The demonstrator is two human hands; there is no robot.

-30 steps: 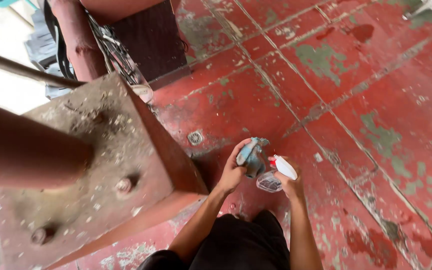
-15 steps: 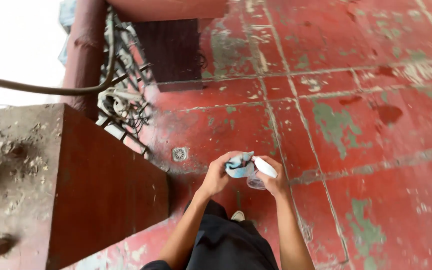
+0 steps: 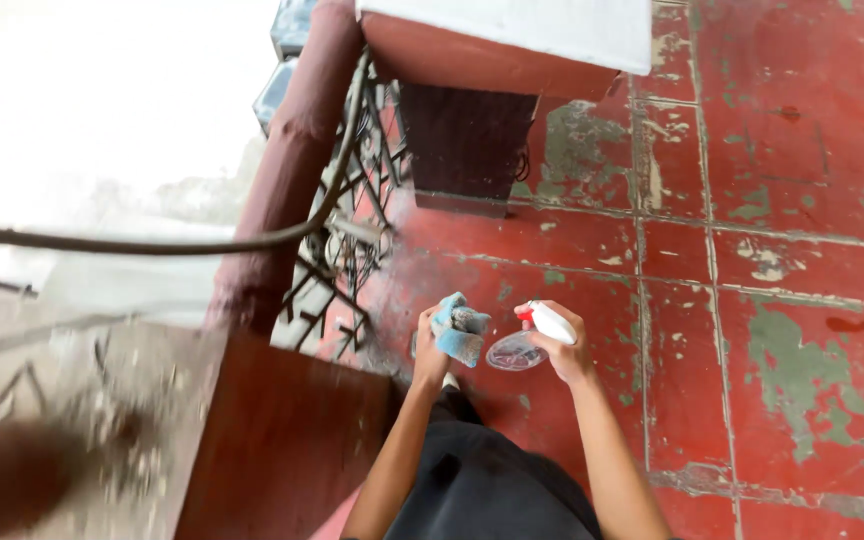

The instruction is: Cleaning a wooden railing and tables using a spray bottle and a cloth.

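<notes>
My left hand [image 3: 430, 352] grips a crumpled blue-and-grey cloth [image 3: 459, 328] at waist height. My right hand [image 3: 564, 350] holds a clear plastic spray bottle [image 3: 518, 350] by its white trigger head [image 3: 549, 322], which has a small red part. The bottle's body tilts toward the cloth, almost touching it. Both hands hover over the worn red tiled floor [image 3: 752, 240], just in front of my dark clothing.
A red pillar top [image 3: 272, 440] with a dusty upper face stands at my lower left. A red railing [image 3: 287, 170] with black ironwork [image 3: 347, 250] runs away ahead. Another red pillar with a white cap [image 3: 502, 40] stands beyond. A dark cable [image 3: 152, 243] crosses left.
The view has swung left and forward, so the near pillar slid to the lower left and the railing and far pillar came into sight. My hands still hold cloth and bottle together.
</notes>
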